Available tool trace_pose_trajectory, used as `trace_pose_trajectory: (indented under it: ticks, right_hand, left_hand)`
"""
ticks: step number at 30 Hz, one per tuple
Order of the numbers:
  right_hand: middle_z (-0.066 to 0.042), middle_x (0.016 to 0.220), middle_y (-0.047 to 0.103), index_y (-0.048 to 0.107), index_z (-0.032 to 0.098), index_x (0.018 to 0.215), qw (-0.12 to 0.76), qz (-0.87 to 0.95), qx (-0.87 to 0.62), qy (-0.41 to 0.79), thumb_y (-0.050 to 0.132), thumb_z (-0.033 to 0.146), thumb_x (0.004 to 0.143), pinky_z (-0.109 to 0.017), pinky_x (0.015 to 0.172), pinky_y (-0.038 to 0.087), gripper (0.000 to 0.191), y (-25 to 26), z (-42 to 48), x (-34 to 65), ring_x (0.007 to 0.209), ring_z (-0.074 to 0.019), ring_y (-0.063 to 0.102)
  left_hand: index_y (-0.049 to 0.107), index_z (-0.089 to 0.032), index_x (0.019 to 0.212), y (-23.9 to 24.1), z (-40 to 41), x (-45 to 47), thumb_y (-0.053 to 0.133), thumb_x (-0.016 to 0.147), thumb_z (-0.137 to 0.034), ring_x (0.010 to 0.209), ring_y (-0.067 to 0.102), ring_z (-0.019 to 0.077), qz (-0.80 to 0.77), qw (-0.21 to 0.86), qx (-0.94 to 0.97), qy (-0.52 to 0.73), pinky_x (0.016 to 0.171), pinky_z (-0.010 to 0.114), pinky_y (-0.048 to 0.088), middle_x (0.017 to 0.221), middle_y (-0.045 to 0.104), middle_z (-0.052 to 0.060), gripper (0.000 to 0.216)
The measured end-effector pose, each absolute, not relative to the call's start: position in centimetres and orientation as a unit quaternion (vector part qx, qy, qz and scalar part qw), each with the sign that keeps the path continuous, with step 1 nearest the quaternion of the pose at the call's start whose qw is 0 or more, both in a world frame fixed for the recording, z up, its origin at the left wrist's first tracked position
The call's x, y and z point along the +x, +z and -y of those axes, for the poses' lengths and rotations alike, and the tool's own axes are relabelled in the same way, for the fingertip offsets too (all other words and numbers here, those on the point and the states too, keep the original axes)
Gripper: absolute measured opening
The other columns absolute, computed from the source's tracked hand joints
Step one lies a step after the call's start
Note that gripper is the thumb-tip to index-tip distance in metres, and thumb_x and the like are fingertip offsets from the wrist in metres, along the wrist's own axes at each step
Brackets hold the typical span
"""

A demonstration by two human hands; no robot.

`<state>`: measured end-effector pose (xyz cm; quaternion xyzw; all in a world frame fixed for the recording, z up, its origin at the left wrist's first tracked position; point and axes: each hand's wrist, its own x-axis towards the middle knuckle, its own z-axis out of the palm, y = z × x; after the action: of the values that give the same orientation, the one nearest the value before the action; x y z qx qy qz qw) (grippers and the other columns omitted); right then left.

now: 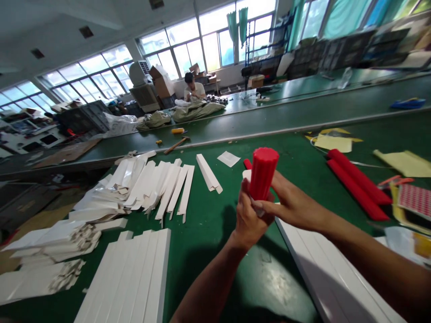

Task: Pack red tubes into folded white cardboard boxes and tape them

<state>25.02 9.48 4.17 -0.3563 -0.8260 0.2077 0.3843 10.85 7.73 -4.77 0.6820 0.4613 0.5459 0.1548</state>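
A red ridged cylinder stands upright between my hands, its scalloped end toward me. My left hand is closed around its lower part. From the right, my right hand grips the same cylinder, with the thumb near its base and the other fingers partly hidden behind it. A small white piece and a bit of red show just behind the left fingers; I cannot tell whether they are held. Below the right forearm lies a row of long white boxes. A folded white carton lies beyond my left hand.
Flat white cartons are heaped on the green table, with white boxes in front. Two red tubes, yellow paper and a red-dotted sheet lie right. A hammer lies farther back. A person sits beyond.
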Motion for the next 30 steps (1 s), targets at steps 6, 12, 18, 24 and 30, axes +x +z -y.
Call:
trace_pose_trajectory:
  ticks: [6,12,18,24,30]
  right_hand:
    - [-0.009,0.144,0.053,0.053,0.024,0.138,0.458,0.655,-0.392,0.455,0.049,0.06,0.091,-0.051,0.114,0.035,0.06,-1.4,-8.7,24.6,0.136,-0.028,0.046]
    - [-0.009,0.134,0.062,0.069,0.022,0.114,0.547,0.467,-0.356,0.597,0.059,0.058,0.085,-0.046,0.11,0.043,0.048,-3.7,-8.9,22.9,0.129,-0.0265,0.054]
    - [-0.01,0.118,0.07,0.068,0.019,0.11,0.525,0.474,-0.312,0.635,0.061,0.048,0.08,-0.041,0.095,0.052,0.043,-2.4,-10.0,22.7,0.113,-0.0283,0.064]
    - [-0.008,0.096,0.073,0.064,0.018,0.11,0.563,0.412,-0.33,0.636,0.063,0.033,0.07,-0.033,0.069,0.053,0.042,-2.0,-9.9,21.2,0.08,-0.0239,0.068]
    - [0.002,0.079,0.068,0.068,0.02,0.089,0.674,0.346,-0.345,0.555,0.07,0.022,0.063,-0.025,0.065,0.046,0.026,-2.3,-10.0,19.5,0.071,-0.015,0.059]
  left_hand:
    - [0.018,-0.015,0.15,-5.2,-8.3,10.7,0.068,0.081,-0.029,0.125,0.056,0.0276,-0.448,0.101,0.686,0.564,0.104,0.039,0.048,0.136,0.053,0.02,0.087]
    - [0.023,-0.015,0.151,-6.0,-8.5,10.4,0.063,0.087,-0.038,0.115,0.057,0.0261,-0.446,0.12,0.698,0.547,0.101,0.04,0.049,0.13,0.053,0.018,0.078]
    - [0.055,-0.015,0.132,-4.9,-8.4,9.9,0.037,0.097,-0.054,0.111,0.056,0.0232,-0.414,0.267,0.642,0.588,0.1,0.038,0.047,0.118,0.057,0.013,0.056]
    - [0.05,-0.023,0.138,-3.6,-8.8,11.2,0.052,0.091,-0.039,0.111,0.058,0.0209,-0.343,0.442,0.512,0.652,0.098,0.033,0.048,0.119,0.056,0.008,0.049]
    - [0.052,-0.02,0.129,-3.6,-9.4,11.4,0.06,0.085,-0.029,0.112,0.058,0.0213,-0.252,0.522,0.454,0.677,0.1,0.033,0.045,0.122,0.06,0.008,0.045]
